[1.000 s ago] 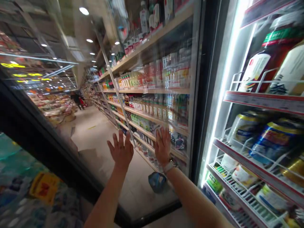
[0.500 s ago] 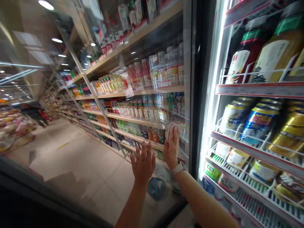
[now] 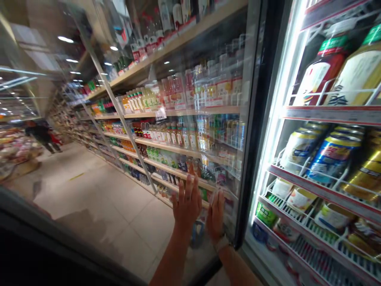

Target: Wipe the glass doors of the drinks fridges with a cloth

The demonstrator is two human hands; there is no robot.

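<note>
Bottle shelves [image 3: 169, 146] stand behind the glass door [image 3: 250, 119]; before it, your left hand [image 3: 187, 208] spreads; whether your right hand [image 3: 215, 218] grips, I cannot tell.

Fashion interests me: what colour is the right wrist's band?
The band looks whitish, though blurred; head view.

Supermkt: glass fridge dr [image 3: 254, 135], cans [image 3: 331, 157], btl shelves [image 3: 184, 113].

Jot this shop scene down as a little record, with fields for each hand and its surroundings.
Left hand: open, fingers up, at a glass door
Right hand: fingers up, beside the left, something pale and blurred there
Through glass: shelves of bottles
Right side: lit fridge, bottles above cans
Far aisle: a person
</note>
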